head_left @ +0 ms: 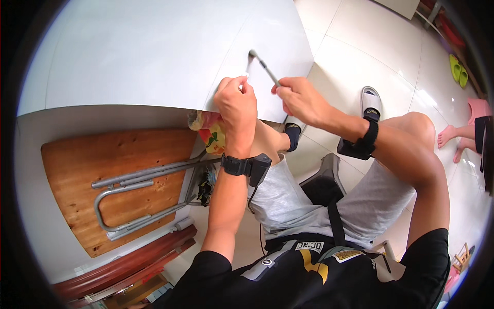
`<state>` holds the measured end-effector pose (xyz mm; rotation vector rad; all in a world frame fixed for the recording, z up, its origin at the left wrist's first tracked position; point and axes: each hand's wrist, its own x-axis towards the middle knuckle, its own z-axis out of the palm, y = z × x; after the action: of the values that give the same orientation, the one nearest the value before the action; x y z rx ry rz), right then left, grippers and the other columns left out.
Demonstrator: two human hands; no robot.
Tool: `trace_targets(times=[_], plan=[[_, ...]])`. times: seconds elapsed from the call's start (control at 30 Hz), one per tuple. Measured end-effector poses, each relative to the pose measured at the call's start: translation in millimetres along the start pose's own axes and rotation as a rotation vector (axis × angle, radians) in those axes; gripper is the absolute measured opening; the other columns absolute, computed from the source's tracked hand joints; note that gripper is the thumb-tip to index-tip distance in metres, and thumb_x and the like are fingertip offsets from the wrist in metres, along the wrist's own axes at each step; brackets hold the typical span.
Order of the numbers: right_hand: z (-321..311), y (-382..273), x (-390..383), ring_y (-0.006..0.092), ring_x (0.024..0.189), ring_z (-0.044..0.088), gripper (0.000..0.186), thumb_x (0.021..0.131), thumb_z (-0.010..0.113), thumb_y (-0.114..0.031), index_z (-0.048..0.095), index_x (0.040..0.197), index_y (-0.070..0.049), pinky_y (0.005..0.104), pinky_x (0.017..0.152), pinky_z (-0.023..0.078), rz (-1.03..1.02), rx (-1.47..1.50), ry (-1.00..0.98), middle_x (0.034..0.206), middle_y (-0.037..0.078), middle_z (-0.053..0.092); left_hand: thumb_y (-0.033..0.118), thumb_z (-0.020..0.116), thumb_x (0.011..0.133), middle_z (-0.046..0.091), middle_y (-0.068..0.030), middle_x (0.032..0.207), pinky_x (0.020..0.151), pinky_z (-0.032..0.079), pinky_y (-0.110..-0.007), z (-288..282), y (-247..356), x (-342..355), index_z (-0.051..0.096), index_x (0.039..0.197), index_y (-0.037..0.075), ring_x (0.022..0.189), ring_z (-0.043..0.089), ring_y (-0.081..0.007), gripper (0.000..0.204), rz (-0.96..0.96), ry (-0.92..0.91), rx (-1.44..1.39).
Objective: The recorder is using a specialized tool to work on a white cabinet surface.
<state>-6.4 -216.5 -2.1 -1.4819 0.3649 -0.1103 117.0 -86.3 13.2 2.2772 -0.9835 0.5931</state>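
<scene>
My left hand is closed at the front edge of the white tabletop, pinching a small pale item that is too small and blurred to name. Just above it is the rounded, blurred head of a slim grey tool. The handle of that tool is in my right hand, whose fingers wrap round it, to the right of my left hand. Whether the tool's head touches the pinched item I cannot tell.
A wooden board with folded metal tubes leans under the table beside a colourful bundle. My slippered feet are on the tiled floor. Another person's bare feet are at the right, near green slippers and a pink stool.
</scene>
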Motion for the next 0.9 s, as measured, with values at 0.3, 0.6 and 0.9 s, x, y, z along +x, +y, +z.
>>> trace_targets(times=[0.3,0.6,0.9], plan=[[-10,8,19,0.0157,0.056,0.05,0.033,0.091,0.049,-0.018,0.06,0.077,0.009,0.0378,0.053,0.041,-0.099,0.048,0.159,0.059,0.011,0.052,0.005,0.07,0.083,0.075,-0.0168,0.082,0.063,0.057,-0.031,20,-8,-20,0.073,0.11,-0.006,0.067,0.072,-0.019,0.03,-0.315,-0.249,-0.146],[-8,-26,20,0.0039,0.054,0.042,0.037,0.098,0.048,-0.02,0.069,0.115,0.006,0.0259,0.047,0.034,-0.231,0.028,0.23,0.061,-0.006,0.044,0.003,0.07,0.085,0.075,-0.0116,0.086,0.056,0.052,-0.026,20,-5,-21,0.069,0.116,-0.009,0.065,0.068,-0.0122,0.033,-0.454,-0.309,-0.348],[-1,-39,8,0.0075,0.058,0.044,0.039,0.097,0.049,-0.024,0.069,0.098,0.009,0.0305,0.051,0.037,-0.267,0.096,0.147,0.061,-0.002,0.046,0.012,0.071,0.088,0.068,-0.0043,0.073,0.056,0.045,-0.026,15,13,-12,0.073,0.104,-0.006,0.065,0.053,-0.0048,0.024,-0.476,-0.322,-0.359]])
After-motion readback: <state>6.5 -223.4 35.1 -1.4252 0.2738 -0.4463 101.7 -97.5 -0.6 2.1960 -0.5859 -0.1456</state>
